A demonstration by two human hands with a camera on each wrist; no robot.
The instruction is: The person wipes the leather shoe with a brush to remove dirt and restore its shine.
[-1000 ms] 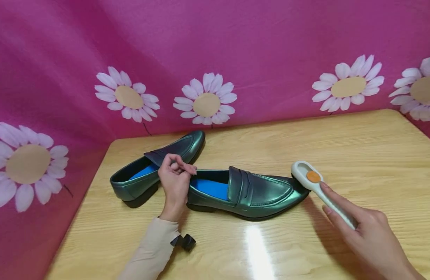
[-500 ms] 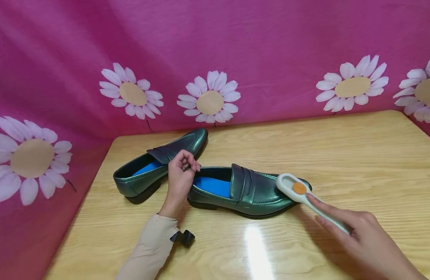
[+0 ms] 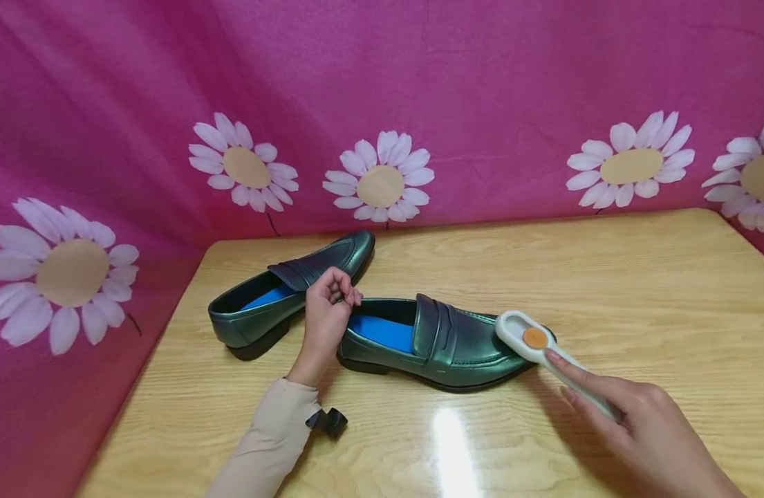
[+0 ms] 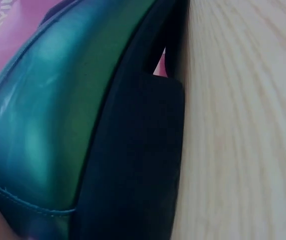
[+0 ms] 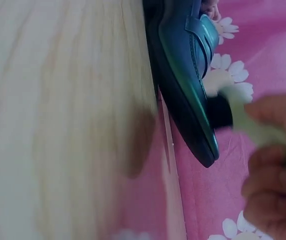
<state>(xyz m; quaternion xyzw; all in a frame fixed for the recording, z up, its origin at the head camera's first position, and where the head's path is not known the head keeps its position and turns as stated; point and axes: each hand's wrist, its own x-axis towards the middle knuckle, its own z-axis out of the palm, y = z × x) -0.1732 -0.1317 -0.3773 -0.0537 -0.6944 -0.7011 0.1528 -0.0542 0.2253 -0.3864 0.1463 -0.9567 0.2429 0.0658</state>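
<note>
The near loafer [image 3: 469,339], shiny dark green with a blue insole, lies on the table with its toe to the right. At its heel, my left hand [image 3: 325,318] curls its fingers round the back rim; the left wrist view shows the heel and black sole close up. My right hand [image 3: 649,422] grips a white-handled shoe brush [image 3: 506,337] with an orange button, index finger stretched along the handle. The brush head overlaps the toe, and in the right wrist view its dark bristles [image 5: 219,111] meet the upper.
A matching loafer [image 3: 247,328] stands behind and to the left, toe pointing to the back. The wooden table [image 3: 637,277] ends at a pink curtain [image 3: 481,83] printed with white daisies.
The brush has moved left from the tip of the toe onto the toe's upper side, then hardly shifted. My left hand stays at the heel. The head view has shifted slightly.
</note>
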